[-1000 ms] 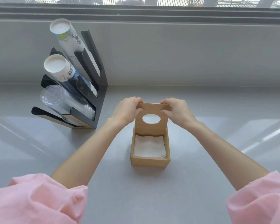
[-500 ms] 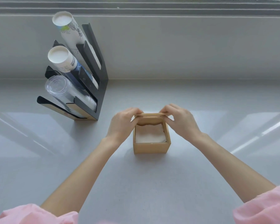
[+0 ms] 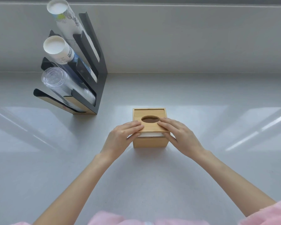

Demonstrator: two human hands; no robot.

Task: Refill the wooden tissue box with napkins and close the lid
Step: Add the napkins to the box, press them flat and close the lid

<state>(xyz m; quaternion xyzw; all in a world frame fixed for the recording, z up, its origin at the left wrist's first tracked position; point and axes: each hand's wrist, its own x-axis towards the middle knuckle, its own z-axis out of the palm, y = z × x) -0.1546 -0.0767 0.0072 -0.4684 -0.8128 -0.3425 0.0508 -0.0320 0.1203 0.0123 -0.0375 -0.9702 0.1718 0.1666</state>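
The wooden tissue box (image 3: 150, 142) stands on the grey counter in the middle of the view. Its wooden lid (image 3: 148, 113), with an oval hole, lies almost flat over the top, its near edge slightly raised. A white strip of napkins (image 3: 151, 135) shows in the gap under that edge. My left hand (image 3: 122, 138) holds the lid's near left corner with fingers on top and thumb below. My right hand (image 3: 179, 135) grips the near right corner the same way.
A black cup rack (image 3: 94, 67) stands at the back left, holding two stacks of paper cups (image 3: 55, 47) and a stack of clear plastic cups (image 3: 62, 83). A low grey wall (image 3: 185, 38) runs behind the counter. Pink sleeves show at the bottom edge.
The lid went from upright at the box's far edge to lying nearly flat on top. Both hands came down with it, shifting to its near corners.
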